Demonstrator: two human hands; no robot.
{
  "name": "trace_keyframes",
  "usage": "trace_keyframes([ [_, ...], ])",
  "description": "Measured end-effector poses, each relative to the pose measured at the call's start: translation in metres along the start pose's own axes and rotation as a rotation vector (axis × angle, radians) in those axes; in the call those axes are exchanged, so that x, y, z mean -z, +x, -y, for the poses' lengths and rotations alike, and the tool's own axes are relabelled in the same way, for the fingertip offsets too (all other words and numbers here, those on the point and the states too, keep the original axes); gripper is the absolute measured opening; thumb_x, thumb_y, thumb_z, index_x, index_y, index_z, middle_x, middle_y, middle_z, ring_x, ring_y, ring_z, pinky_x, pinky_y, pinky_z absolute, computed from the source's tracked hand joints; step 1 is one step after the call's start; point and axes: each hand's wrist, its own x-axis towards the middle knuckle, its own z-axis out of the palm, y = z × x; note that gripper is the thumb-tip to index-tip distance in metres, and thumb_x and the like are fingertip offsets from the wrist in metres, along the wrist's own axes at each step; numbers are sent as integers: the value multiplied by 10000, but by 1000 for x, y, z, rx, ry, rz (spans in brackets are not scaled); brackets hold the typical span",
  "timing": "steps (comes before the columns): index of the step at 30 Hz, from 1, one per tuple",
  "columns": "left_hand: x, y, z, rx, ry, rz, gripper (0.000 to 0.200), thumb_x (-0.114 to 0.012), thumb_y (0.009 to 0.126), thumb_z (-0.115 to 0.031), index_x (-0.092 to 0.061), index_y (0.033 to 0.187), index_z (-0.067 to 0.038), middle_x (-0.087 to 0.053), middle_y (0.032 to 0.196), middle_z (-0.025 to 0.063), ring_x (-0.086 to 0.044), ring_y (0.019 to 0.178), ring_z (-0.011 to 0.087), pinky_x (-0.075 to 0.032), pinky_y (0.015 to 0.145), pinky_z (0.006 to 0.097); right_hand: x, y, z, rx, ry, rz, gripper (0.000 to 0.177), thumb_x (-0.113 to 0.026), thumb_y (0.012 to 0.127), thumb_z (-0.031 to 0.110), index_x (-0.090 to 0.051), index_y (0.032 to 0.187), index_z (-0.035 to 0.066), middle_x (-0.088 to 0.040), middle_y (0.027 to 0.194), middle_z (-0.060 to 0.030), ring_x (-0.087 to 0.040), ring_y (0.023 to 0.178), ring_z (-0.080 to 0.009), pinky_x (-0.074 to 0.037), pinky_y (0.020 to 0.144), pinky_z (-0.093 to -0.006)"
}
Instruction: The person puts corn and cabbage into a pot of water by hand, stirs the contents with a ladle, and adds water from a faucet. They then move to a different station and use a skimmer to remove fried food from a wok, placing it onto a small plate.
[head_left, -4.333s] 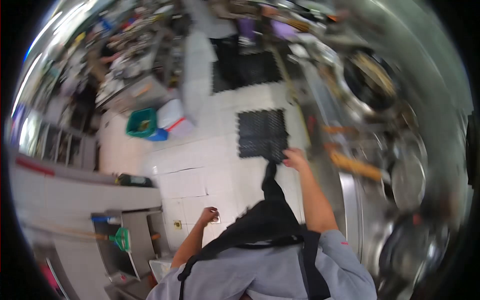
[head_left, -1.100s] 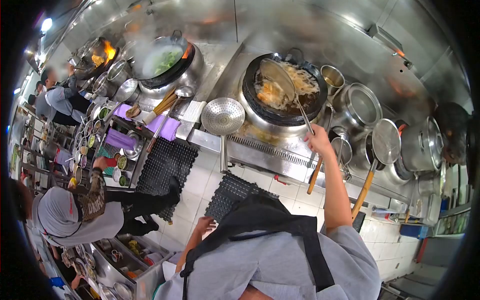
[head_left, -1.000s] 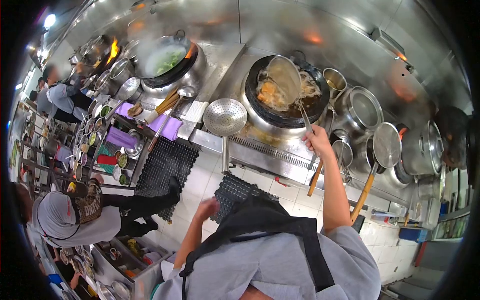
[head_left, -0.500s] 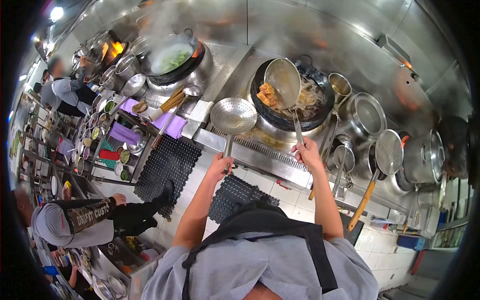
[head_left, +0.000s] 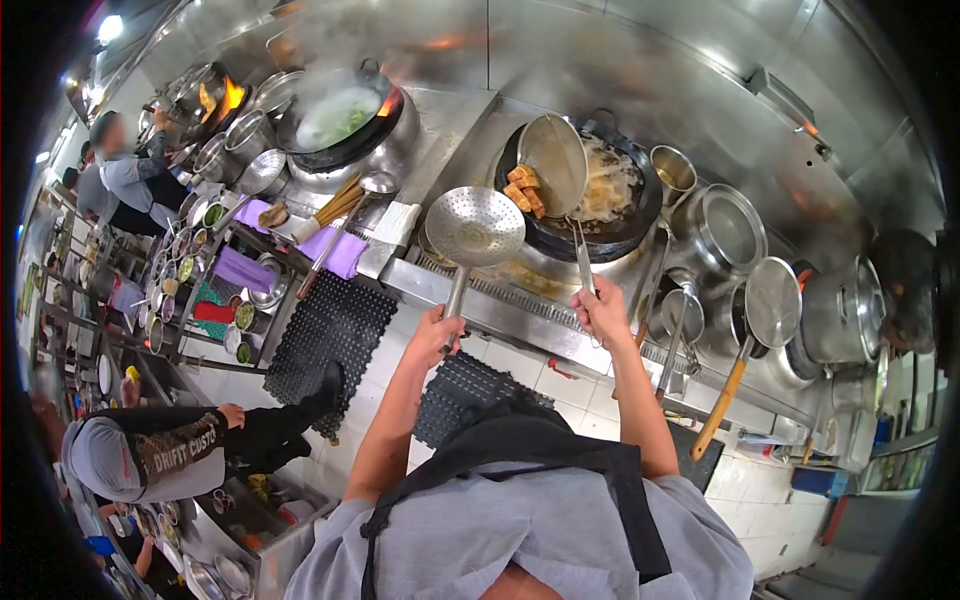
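My left hand (head_left: 437, 330) is closed round the handle of a perforated metal skimmer (head_left: 475, 227), whose round bowl is held near the stove's front edge, left of the wok. My right hand (head_left: 602, 312) grips the metal handle of a mesh strainer (head_left: 556, 165). That strainer is tilted over the left part of a black wok (head_left: 648, 205). Several browned fried pieces (head_left: 524, 190) sit at its left side. Bubbling oil (head_left: 607, 185) shows in the wok, right of the strainer.
Another wok (head_left: 340, 150) with greens steams at the left. Metal pots (head_left: 733, 222), a small pot (head_left: 673, 172) and a wooden-handled strainer (head_left: 774, 300) stand at the right. One co-worker (head_left: 150, 440) is at lower left; another (head_left: 130, 165) works farther back near flames.
The mesh strainer has shifted slightly left, and the fried pieces have gathered lower in it. The skimmer has come a little higher and nearer the strainer. More bubbling oil shows.
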Motion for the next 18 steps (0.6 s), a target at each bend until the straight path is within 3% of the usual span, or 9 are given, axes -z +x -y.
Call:
trace_keyframes([
  [3,0,-1,-5,-1,-14,19,174,-663,829,-89,-560,927,10,-573,713,62,-524,488,145,-403,415,286,-14,-24,24,-12,-5,4,101,-450,972,-3,-529,1033,-20,-596,770,-94,-490,464,-93,-352,356,-246],
  [6,3,0,-7,0,-46,47,163,-663,831,-85,-559,916,8,-575,715,63,-531,501,145,-404,429,282,-18,-39,46,10,-73,51,253,-460,955,-15,-547,1192,-26,-615,780,-96,-501,452,-101,-373,359,-256],
  [9,7,-3,-13,4,-79,57,149,-658,830,-77,-557,905,2,-574,713,66,-527,500,150,-402,433,287,2,-31,56,119,-304,-142,498,-474,914,-41,-475,1410,16,-634,761,-91,-525,450,-114,-410,386,-283],
  [10,12,-2,-12,6,-95,59,142,-654,830,-75,-556,902,-1,-573,711,67,-525,499,151,-402,434,288,6,-30,70,129,-409,-233,671,-466,866,-74,-379,1515,75,-638,718,-79,-559,468,-133,-443,425,-309],
  [12,24,2,-9,23,-126,60,133,-648,832,-74,-555,900,-7,-572,708,68,-524,500,153,-403,437,292,23,-25,81,151,-622,-399,639,-438,865,-67,-398,1493,44,-626,684,-77,-568,472,-147,-455,451,-323],
  [15,40,16,2,58,-101,2,115,-635,837,-75,-555,901,-21,-576,704,66,-537,495,149,-410,430,292,68,4,46,153,-698,-534,614,-438,871,-44,-410,1480,31,-616,670,-83,-579,477,-166,-451,427,-331],
  [18,60,44,24,47,-69,-3,119,-649,815,-70,-569,878,-10,-582,681,70,-545,466,154,-425,403,304,77,22,37,23,-505,-498,487,-449,881,-18,-510,1364,7,-603,654,-80,-565,469,-159,-427,387,-319],
])
